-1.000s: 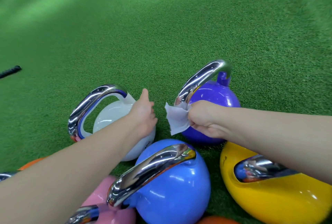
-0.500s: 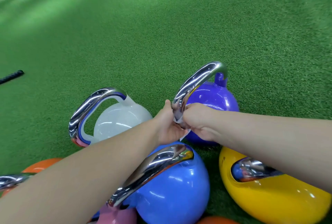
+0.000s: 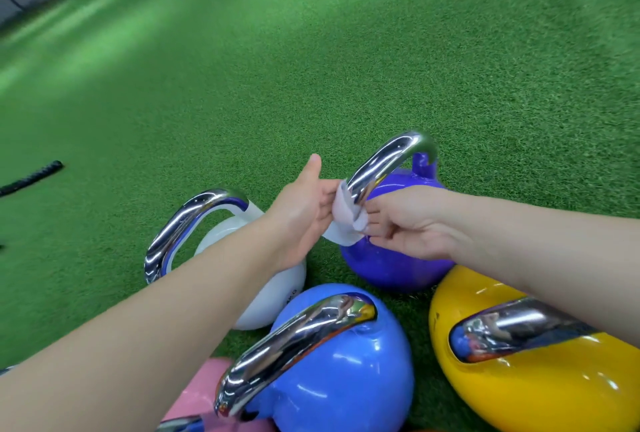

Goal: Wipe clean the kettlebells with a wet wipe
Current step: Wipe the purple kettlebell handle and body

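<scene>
Green turf floor (image 3: 311,50); I see both hands pinching the wet wipe (image 3: 341,220) around the purple kettlebell (image 3: 391,258)'s handle (image 3: 384,161), wrapping it for wiping.

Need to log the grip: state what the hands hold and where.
Both hands, left and right, hold the white wet wipe, one at each end, wrapped around the purple kettlebell's chrome handle.
</scene>
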`<action>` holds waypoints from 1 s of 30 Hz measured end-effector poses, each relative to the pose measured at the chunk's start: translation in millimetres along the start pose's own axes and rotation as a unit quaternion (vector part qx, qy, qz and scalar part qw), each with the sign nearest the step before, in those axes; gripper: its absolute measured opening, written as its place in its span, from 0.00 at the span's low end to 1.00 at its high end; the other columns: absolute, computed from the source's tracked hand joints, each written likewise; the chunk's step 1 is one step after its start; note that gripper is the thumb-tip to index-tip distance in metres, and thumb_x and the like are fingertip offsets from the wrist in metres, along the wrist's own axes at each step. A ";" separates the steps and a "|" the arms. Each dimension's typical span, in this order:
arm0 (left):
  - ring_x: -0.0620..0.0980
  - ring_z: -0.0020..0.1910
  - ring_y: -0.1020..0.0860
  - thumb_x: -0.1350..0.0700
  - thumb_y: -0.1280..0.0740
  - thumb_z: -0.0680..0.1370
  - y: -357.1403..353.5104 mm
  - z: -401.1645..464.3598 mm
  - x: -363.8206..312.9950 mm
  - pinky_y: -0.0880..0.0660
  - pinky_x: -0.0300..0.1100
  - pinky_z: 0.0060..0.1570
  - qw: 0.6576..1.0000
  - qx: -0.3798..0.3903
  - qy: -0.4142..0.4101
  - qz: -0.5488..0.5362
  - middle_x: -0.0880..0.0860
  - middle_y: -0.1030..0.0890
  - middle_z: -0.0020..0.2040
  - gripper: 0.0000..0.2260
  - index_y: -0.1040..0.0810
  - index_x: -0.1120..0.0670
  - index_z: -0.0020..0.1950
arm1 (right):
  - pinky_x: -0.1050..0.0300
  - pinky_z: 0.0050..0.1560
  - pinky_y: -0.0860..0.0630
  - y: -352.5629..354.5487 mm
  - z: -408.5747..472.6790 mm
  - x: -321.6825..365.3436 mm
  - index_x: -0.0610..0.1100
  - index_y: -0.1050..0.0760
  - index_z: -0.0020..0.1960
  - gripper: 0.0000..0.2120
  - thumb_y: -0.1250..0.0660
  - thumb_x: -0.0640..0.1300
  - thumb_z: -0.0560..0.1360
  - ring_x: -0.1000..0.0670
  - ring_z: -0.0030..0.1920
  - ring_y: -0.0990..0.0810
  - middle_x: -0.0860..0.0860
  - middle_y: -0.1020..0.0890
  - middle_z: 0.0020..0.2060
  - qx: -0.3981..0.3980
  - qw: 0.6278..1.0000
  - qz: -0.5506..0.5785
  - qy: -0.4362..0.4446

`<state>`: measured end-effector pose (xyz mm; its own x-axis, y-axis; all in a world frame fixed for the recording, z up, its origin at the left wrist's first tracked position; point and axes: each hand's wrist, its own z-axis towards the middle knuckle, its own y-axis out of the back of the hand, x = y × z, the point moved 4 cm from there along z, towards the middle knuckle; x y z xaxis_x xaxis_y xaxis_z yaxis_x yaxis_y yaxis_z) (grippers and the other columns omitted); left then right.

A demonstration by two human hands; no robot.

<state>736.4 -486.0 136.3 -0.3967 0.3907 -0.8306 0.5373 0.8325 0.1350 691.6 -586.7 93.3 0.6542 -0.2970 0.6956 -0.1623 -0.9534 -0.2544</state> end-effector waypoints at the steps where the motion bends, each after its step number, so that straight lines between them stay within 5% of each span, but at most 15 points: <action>1: 0.46 0.48 0.21 0.53 0.50 0.83 -1.8 -2.4 -5.3 0.27 0.36 0.55 1.000 0.005 -0.025 0.003 0.55 0.17 0.48 0.19 0.21 0.60 0.49 | 0.59 0.67 0.38 2.3 -4.8 4.1 0.38 0.31 0.68 0.26 0.54 0.28 0.75 0.46 0.69 0.32 0.44 0.28 0.67 0.004 1.000 0.008 0.008; 4: 0.51 0.60 0.23 0.67 0.43 0.77 -4.4 -3.7 -16.4 0.32 0.46 0.66 0.974 0.001 -0.131 0.187 0.56 0.20 0.58 0.16 0.23 0.60 0.61 | 0.56 0.67 0.36 7.1 -15.5 15.1 0.40 0.25 0.50 0.23 0.56 0.26 0.74 0.46 0.51 0.21 0.46 0.19 0.48 0.018 0.999 0.037 0.026; 6: 0.51 0.58 0.22 0.62 0.37 0.74 -8.0 -3.6 -19.5 0.29 0.45 0.63 0.931 -0.036 -0.189 0.310 0.52 0.19 0.57 0.17 0.23 0.56 0.62 | 0.53 0.66 0.34 12.6 -16.2 21.8 0.42 0.29 0.41 0.21 0.57 0.26 0.74 0.46 0.48 0.22 0.48 0.22 0.38 -0.003 0.998 0.054 0.025; 10: 0.54 0.55 0.23 0.57 0.32 0.74 -20.7 5.2 -14.6 0.32 0.40 0.50 0.878 -0.093 -0.219 0.415 0.54 0.20 0.55 0.17 0.25 0.54 0.62 | 0.53 0.62 0.33 22.5 -13.2 25.0 0.38 0.31 0.54 0.25 0.61 0.23 0.72 0.45 0.57 0.22 0.43 0.21 0.48 -0.030 0.994 0.100 0.014; 13: 0.59 0.54 0.25 0.57 0.36 0.77 -35.2 14.6 -13.6 0.34 0.45 0.46 0.845 -0.139 -0.194 0.479 0.59 0.24 0.56 0.14 0.33 0.58 0.61 | 0.54 0.63 0.32 31.3 -9.8 22.8 0.37 0.31 0.50 0.20 0.60 0.26 0.75 0.44 0.62 0.24 0.41 0.22 0.58 -0.073 0.992 0.098 0.017; 17: 0.59 0.54 0.23 0.61 0.38 0.78 -56.0 23.4 -28.6 0.31 0.47 0.42 0.713 -0.191 -0.219 0.638 0.58 0.28 0.58 0.15 0.38 0.58 0.62 | 0.55 0.54 0.28 54.3 -4.4 32.6 0.42 0.33 0.37 0.15 0.52 0.30 0.77 0.49 0.34 0.28 0.47 0.28 0.32 -0.176 0.980 0.071 0.063; 20: 0.59 0.55 0.22 0.66 0.40 0.76 -70.8 34.8 -40.9 0.31 0.46 0.41 0.657 -0.190 -0.238 0.689 0.58 0.29 0.59 0.21 0.41 0.60 0.68 | 0.58 0.37 0.29 70.4 -2.6 42.1 0.42 0.33 0.35 0.16 0.51 0.29 0.76 0.51 0.31 0.30 0.48 0.27 0.26 -0.217 0.971 0.047 0.087; 25: 0.60 0.53 0.23 0.66 0.38 0.75 -78.0 43.9 -44.9 0.34 0.46 0.38 0.641 -0.167 -0.260 0.703 0.58 0.30 0.60 0.30 0.47 0.58 0.73 | 0.60 0.37 0.29 88.5 -0.5 47.7 0.43 0.35 0.39 0.10 0.45 0.32 0.76 0.52 0.35 0.30 0.46 0.30 0.39 -0.236 0.964 -0.020 0.119; 28: 0.63 0.52 0.24 0.61 0.39 0.77 -65.8 43.2 -38.6 0.35 0.47 0.40 0.678 -0.150 -0.258 0.671 0.59 0.28 0.58 0.28 0.48 0.55 0.74 | 0.58 0.39 0.28 87.6 2.4 51.0 0.38 0.30 0.56 0.11 0.43 0.32 0.75 0.46 0.43 0.27 0.43 0.29 0.50 -0.243 0.954 -0.089 0.152; 30: 0.64 0.53 0.25 0.58 0.40 0.78 -57.2 40.0 -34.3 0.33 0.49 0.43 0.708 -0.135 -0.252 0.646 0.61 0.27 0.58 0.26 0.47 0.55 0.74 | 0.54 0.41 0.27 83.8 2.6 54.7 0.37 0.31 0.59 0.13 0.43 0.31 0.75 0.46 0.47 0.27 0.41 0.27 0.50 -0.268 0.939 -0.125 0.175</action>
<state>749.0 -562.8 135.4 0.6475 0.7620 0.0036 0.0198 -0.0215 0.9996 715.8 -682.8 108.3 0.4543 0.0295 0.8903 -0.4450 -0.8583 0.2555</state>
